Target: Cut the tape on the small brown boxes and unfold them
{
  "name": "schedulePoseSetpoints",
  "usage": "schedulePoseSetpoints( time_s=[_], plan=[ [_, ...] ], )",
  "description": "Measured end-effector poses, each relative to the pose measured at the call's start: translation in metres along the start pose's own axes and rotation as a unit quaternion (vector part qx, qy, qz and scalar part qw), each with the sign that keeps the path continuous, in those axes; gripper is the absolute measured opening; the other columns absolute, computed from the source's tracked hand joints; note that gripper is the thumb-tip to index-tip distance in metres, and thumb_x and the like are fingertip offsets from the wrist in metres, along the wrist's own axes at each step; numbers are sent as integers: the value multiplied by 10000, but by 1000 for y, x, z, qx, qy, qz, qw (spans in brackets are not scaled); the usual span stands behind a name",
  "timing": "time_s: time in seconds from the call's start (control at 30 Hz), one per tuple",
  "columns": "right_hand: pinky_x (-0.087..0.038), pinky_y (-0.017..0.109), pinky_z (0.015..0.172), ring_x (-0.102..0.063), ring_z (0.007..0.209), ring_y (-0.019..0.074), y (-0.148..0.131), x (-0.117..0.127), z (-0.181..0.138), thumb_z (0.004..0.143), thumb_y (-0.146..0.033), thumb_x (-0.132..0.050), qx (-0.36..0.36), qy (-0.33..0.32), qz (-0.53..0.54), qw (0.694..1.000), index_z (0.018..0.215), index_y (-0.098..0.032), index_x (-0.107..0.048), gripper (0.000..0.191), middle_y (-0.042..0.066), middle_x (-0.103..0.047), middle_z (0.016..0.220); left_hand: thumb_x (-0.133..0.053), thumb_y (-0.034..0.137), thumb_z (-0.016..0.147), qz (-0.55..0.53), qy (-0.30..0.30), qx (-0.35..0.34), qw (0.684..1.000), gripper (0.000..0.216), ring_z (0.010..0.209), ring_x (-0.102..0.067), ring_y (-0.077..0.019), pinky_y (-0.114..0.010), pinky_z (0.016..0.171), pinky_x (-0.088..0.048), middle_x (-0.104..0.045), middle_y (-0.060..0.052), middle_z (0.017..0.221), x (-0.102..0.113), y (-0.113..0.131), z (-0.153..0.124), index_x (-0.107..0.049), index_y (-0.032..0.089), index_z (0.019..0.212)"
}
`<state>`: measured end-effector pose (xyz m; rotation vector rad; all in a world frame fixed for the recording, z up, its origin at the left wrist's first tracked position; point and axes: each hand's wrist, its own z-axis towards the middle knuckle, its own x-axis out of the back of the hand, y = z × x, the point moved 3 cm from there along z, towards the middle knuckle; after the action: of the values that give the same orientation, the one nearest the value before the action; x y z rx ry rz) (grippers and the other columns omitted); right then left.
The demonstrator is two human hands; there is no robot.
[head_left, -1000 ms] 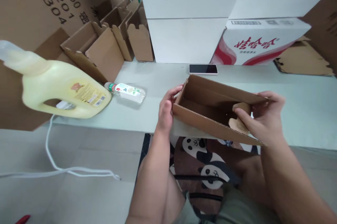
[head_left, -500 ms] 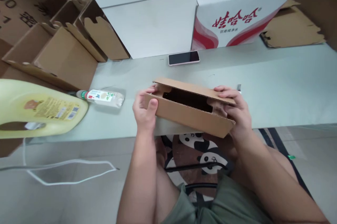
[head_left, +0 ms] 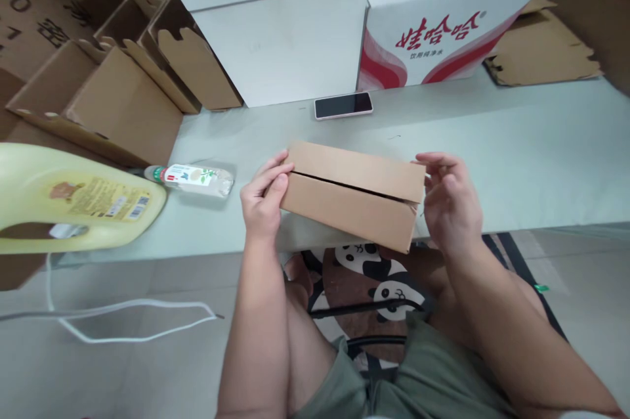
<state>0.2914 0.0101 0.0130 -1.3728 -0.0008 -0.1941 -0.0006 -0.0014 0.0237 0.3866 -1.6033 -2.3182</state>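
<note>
A small brown cardboard box [head_left: 352, 199] is held at the table's front edge, tilted down to the right. Its lid panel is folded nearly down, leaving a thin dark slit along the front wall that widens toward the right end. My left hand [head_left: 264, 199] grips the left end, with the thumb in front and the fingers over the corner. Beside the right end is my right hand [head_left: 451, 199], its index finger stretched toward the lid's corner and its other fingers loosely bent. Whether those fingertips touch the box is hard to tell.
A phone [head_left: 343, 106] lies behind the box on the table [head_left: 516, 163]. A clear bottle [head_left: 199, 180] and a large yellow jug [head_left: 79, 199] lie left. Opened cardboard boxes [head_left: 128, 90] stand back left; white cartons [head_left: 280, 51] line the back. Flattened cardboard [head_left: 544, 48] is back right.
The lid panel has come down over the box's opening, hiding the dark inside. My right hand has loosened from the right end and shifted slightly right. My left hand still grips the left end.
</note>
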Motion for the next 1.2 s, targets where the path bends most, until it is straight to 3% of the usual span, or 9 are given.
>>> schedulePoseSetpoints(
  time_s=[0.1,0.17,0.27,0.37,0.43,0.53,0.73,0.93,1.2],
  plan=[
    [-492,509,1039,-640,1191,276,16,6,1,913,-461,-450,-88,2,-48,995,1155,-269,-616,350,95,-659,1306,-796,357,758,-57,70,40,995,133,1206,-668,-249,-407,1119,-474,-769,-51,1163,19,-7,5,-813,247,832],
    [-493,535,1046,-668,1146,282,20,0,-4,948,-531,-425,-125,-74,-37,989,1160,-248,-658,424,100,-691,1289,-806,378,732,-87,120,60,987,175,1203,-669,-246,-376,1073,-510,-771,-52,1142,32,-11,7,-795,236,834],
    [-444,537,1146,-595,1314,294,8,-18,-16,960,-663,-376,-72,-216,2,974,1302,-283,-649,579,85,-652,1405,-808,413,723,-121,158,98,975,253,1081,-711,-202,-297,936,-573,-776,-39,1079,36,-19,8,-770,233,896],
    [-308,527,1263,-366,1530,276,-12,-26,-27,970,-685,-351,42,-267,-13,963,1517,-347,-467,653,33,-460,1608,-829,308,677,-164,163,210,950,263,846,-732,-149,-232,736,-595,-774,-9,937,19,-30,1,-735,219,906],
    [-224,542,1293,-222,1589,271,-23,-25,-31,987,-643,-373,115,-265,-52,956,1602,-376,-304,673,5,-275,1702,-796,205,649,-190,145,304,922,237,744,-716,-135,-228,675,-593,-763,-8,859,-1,-36,-7,-709,183,869],
    [-190,566,1297,-127,1607,298,-36,-18,-33,980,-575,-473,184,-235,-128,946,1624,-423,-198,716,-22,-120,1739,-731,278,719,-198,83,397,892,209,704,-709,-155,-247,618,-583,-756,-34,834,-25,-38,-20,-700,164,892],
    [-285,581,1262,-250,1573,343,-47,-4,-31,967,-496,-543,212,-163,-176,947,1605,-455,-251,703,1,-235,1708,-606,802,747,-210,-53,410,886,673,723,-719,-224,-274,546,-529,-723,-87,791,-39,-37,-28,-715,184,990],
    [-380,527,1227,-412,1495,309,-43,5,-22,999,-531,-465,182,-120,-152,964,1515,-411,-476,530,41,-449,1596,-666,800,722,-133,-105,480,861,653,360,-358,-64,-186,351,-159,-515,16,554,-50,-42,-41,-629,168,884],
    [-446,524,1174,-509,1424,311,-32,4,-17,978,-478,-546,165,-99,-163,968,1461,-279,-566,522,98,-577,1502,-395,683,966,-41,-117,521,844,567,380,-487,-102,-183,367,-148,-518,-5,537,-55,-38,-44,-565,160,828]
  ],
)
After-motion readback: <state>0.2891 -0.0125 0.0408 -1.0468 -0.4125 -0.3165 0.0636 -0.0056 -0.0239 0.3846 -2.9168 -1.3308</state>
